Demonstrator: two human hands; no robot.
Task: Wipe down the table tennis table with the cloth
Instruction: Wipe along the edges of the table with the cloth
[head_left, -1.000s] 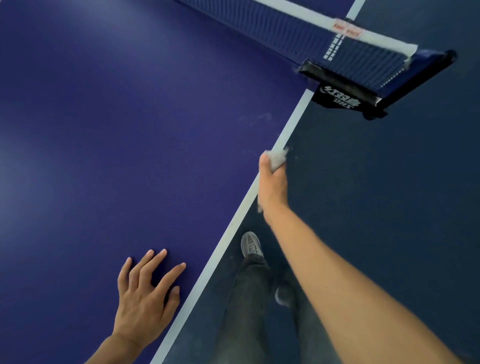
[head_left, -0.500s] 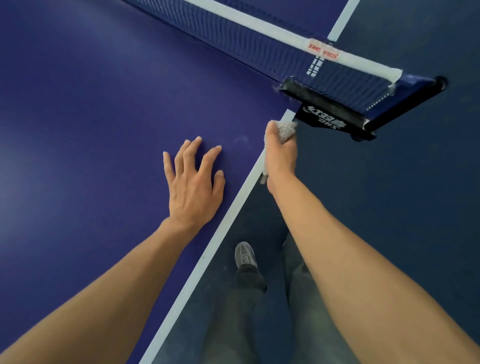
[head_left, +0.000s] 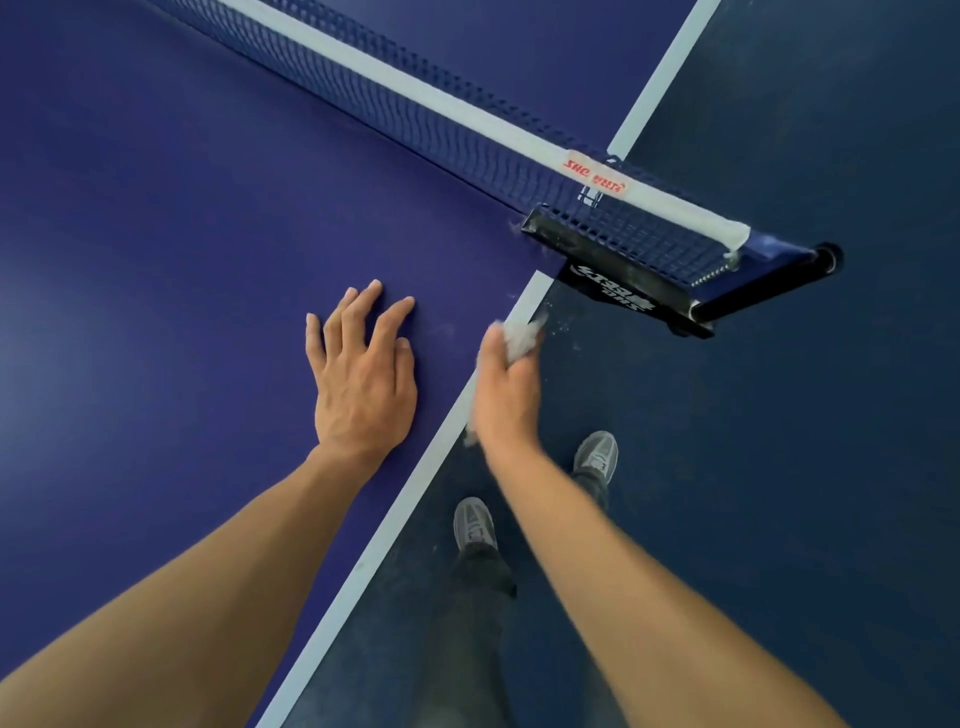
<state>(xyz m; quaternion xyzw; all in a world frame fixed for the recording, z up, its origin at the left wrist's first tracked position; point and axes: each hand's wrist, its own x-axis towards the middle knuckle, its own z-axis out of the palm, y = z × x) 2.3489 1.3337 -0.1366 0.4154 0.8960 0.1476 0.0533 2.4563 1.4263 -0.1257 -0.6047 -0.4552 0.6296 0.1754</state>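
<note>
Here, two hands: right hand (head_left: 506, 387) clenched round one cloth (head_left: 521, 338) (at table (head_left: 156, 234) edge), left hand (head_left: 363, 369) flat, released.

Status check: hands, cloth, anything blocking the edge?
Right hand shut on cloth at the table's white side line. Left hand flat on the table, open. Net clamp directly ahead along the edge.

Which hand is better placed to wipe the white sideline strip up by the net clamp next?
The right hand. It already grips the cloth at the table's edge, just short of the net clamp. The left hand lies flat and empty on the blue tabletop.
</note>
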